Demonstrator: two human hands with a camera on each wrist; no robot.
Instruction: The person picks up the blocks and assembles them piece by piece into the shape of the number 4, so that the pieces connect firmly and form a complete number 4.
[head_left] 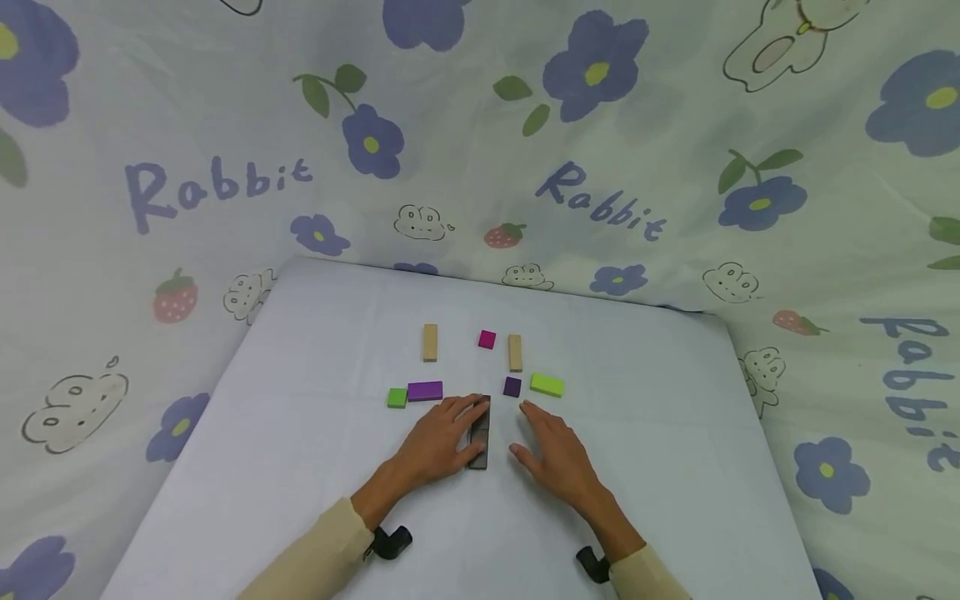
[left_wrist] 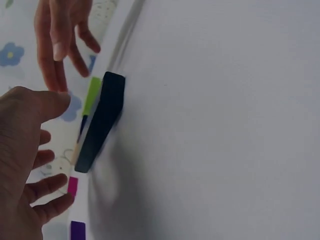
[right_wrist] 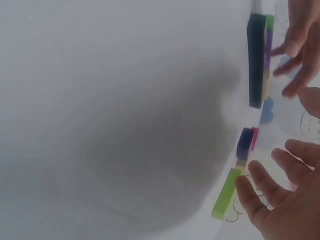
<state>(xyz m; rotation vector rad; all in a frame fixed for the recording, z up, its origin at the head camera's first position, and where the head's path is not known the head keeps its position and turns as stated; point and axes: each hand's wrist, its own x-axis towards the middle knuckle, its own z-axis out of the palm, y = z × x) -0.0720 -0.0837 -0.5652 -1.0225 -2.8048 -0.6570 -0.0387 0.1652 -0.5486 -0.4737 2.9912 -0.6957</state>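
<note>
A long dark block (head_left: 481,427) lies on the white tabletop, its length running away from me. My left hand (head_left: 437,442) is over its left side, with thumb and fingertips overlapping it in the head view. Those fingers are spread and loosely bent in the left wrist view, beside the dark block (left_wrist: 106,120), not curled round it. To the right, my right hand (head_left: 558,458) hovers with fingers spread and nothing in them. Just beyond its fingertips are a dark purple cube (head_left: 512,387) and a lime green block (head_left: 547,384).
Left of the dark block sit a purple block (head_left: 425,391) and a green cube (head_left: 397,398), side by side. Farther back stand a left wooden block (head_left: 430,342), a magenta cube (head_left: 487,339) and a right wooden block (head_left: 515,353). A printed curtain (head_left: 450,183) surrounds the table.
</note>
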